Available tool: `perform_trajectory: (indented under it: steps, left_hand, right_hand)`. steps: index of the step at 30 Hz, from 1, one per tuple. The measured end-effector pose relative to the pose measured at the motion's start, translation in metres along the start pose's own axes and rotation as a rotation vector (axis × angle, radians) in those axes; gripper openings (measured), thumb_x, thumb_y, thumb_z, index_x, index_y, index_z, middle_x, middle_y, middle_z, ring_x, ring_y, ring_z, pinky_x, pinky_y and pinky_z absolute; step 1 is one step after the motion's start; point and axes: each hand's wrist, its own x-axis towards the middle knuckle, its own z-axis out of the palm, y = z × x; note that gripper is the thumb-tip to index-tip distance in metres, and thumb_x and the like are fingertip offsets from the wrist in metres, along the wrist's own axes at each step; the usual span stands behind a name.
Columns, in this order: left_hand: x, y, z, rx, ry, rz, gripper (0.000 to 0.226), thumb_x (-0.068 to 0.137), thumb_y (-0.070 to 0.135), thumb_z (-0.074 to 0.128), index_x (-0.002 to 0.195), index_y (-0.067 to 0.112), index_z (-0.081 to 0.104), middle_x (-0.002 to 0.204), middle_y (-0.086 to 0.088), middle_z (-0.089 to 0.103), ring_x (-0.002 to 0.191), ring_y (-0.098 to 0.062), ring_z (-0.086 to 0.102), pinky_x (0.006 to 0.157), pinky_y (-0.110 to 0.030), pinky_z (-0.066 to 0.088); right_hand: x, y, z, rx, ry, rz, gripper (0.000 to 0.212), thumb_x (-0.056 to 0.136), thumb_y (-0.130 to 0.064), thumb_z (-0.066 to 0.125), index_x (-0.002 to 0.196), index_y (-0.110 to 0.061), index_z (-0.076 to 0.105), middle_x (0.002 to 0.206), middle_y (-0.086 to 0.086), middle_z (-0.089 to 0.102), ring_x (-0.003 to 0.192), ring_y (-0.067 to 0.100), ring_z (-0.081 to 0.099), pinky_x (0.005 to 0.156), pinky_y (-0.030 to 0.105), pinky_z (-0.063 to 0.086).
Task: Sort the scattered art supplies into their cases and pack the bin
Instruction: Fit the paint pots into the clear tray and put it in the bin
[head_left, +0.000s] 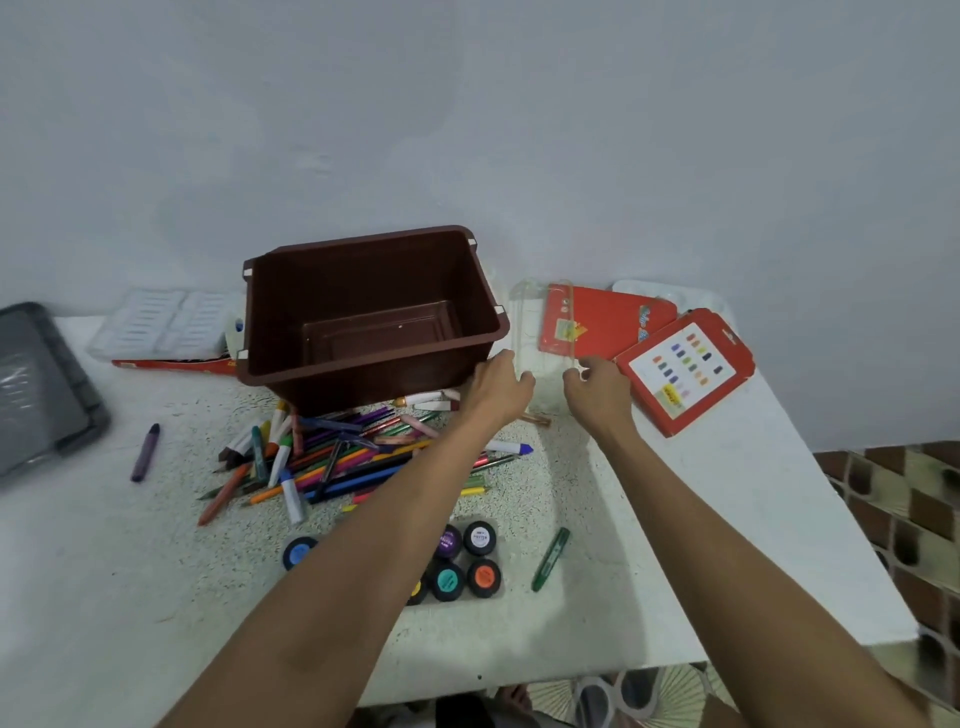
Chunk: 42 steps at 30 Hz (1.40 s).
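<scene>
Pale bluish wall (467, 104) behind a white speckled table (727, 571) — patterned tile floor (909, 519) at right.

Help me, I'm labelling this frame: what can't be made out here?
Head view:
Paint jars: some covered by left forearm.
Grey tray: cut by left edge.
Clear case: see-through, blurred; whether left hand or right hand grips it is unclear.
Red box print: too small.

The table (675, 519) bears bin (363, 379), pencil pile (332, 457), paint pots (447, 582), red cases (602, 322).

Clear rectangular plastic case (540, 332) is gripped at its near edges by left hand (497, 387) and right hand (597, 391), just beside brown plastic bin (363, 376).
</scene>
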Motion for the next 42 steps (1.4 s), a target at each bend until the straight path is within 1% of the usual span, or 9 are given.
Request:
perform_trajectory:
  steps: [3,11,16,20,25,30,34,39,42]
  left_hand:
    - [0.004,0.009,0.001,-0.019,-0.022,-0.042,0.05,0.098,0.032,0.05,0.142,0.01,0.041,0.14,-0.013,0.05,0.126,-0.033,0.048,0.097,-0.04,0.043]
    - [0.0,0.014,0.001,-0.051,0.013,-0.016,0.074,0.088,0.033,0.069,0.149,0.016,0.032,0.148,-0.011,0.041,0.135,-0.029,0.04,0.103,-0.042,0.039]
    - [-0.024,0.007,0.003,-0.093,-0.014,0.07,0.09,0.072,0.049,0.081,0.147,0.03,0.036,0.145,-0.004,0.034,0.134,-0.025,0.039,0.101,-0.041,0.041]
    - [-0.054,-0.006,0.007,-0.021,0.111,0.173,0.08,0.069,0.066,0.074,0.136,0.03,0.048,0.139,0.0,0.032,0.131,-0.019,0.034,0.098,-0.038,0.04]
    - [-0.091,-0.028,0.0,-0.069,0.225,0.224,0.057,0.073,0.049,0.075,0.122,0.034,0.049,0.132,0.005,0.034,0.126,-0.015,0.035,0.088,-0.025,0.031]
    - [-0.13,-0.061,-0.033,-0.265,0.11,0.239,0.052,0.072,0.043,0.076,0.113,0.047,0.045,0.125,0.014,0.043,0.119,-0.01,0.044,0.092,-0.03,0.041]
    - [-0.157,-0.096,-0.066,-0.468,-0.018,0.223,0.051,0.075,0.043,0.08,0.114,0.048,0.048,0.126,0.027,0.053,0.118,0.001,0.054,0.099,-0.038,0.049]
    - [-0.183,-0.131,-0.103,-0.676,-0.113,0.16,0.045,0.083,0.023,0.077,0.119,0.029,0.05,0.121,0.011,0.068,0.106,-0.004,0.066,0.085,-0.024,0.054]
    - [-0.196,-0.148,-0.115,-0.716,-0.08,0.151,0.049,0.079,0.032,0.069,0.123,0.027,0.048,0.117,0.013,0.07,0.106,-0.005,0.067,0.077,-0.017,0.054]
  right_hand:
    - [0.007,-0.001,0.005,0.033,-0.01,0.048,0.021,0.091,-0.012,0.048,0.091,-0.001,0.065,0.079,0.013,0.066,0.068,0.027,0.057,0.064,0.035,0.045]
    - [0.002,-0.004,-0.002,0.132,-0.007,0.024,0.047,0.091,0.0,0.049,0.137,-0.008,0.054,0.133,0.008,0.059,0.122,0.024,0.056,0.104,0.04,0.045]
    - [-0.018,0.001,-0.009,0.256,-0.018,-0.009,0.048,0.087,-0.008,0.055,0.133,-0.021,0.055,0.119,0.006,0.058,0.102,0.019,0.06,0.085,0.04,0.055]
    - [-0.042,0.001,-0.006,0.404,-0.05,0.091,0.059,0.087,-0.009,0.058,0.144,-0.016,0.042,0.116,0.004,0.054,0.105,0.02,0.058,0.087,0.043,0.056]
    - [-0.072,-0.012,-0.006,0.632,-0.084,0.123,0.036,0.093,-0.007,0.054,0.128,-0.016,0.051,0.103,0.008,0.058,0.075,0.016,0.062,0.066,0.029,0.055]
    - [-0.084,-0.02,-0.006,0.694,0.014,0.104,0.01,0.097,-0.011,0.051,0.104,-0.014,0.058,0.113,0.012,0.061,0.075,0.017,0.065,0.066,0.03,0.051]
    - [-0.09,-0.025,-0.012,0.704,0.101,0.095,0.019,0.097,-0.004,0.046,0.11,-0.016,0.053,0.119,0.007,0.056,0.084,0.017,0.063,0.068,0.029,0.052]
    - [-0.104,-0.025,-0.013,0.665,0.009,-0.004,0.028,0.095,-0.006,0.052,0.119,-0.021,0.057,0.124,0.002,0.061,0.101,0.021,0.066,0.078,0.036,0.058]
    - [-0.122,-0.026,-0.009,0.643,-0.065,-0.115,0.022,0.096,-0.011,0.057,0.112,-0.026,0.061,0.119,0.001,0.065,0.105,0.021,0.065,0.075,0.034,0.057]
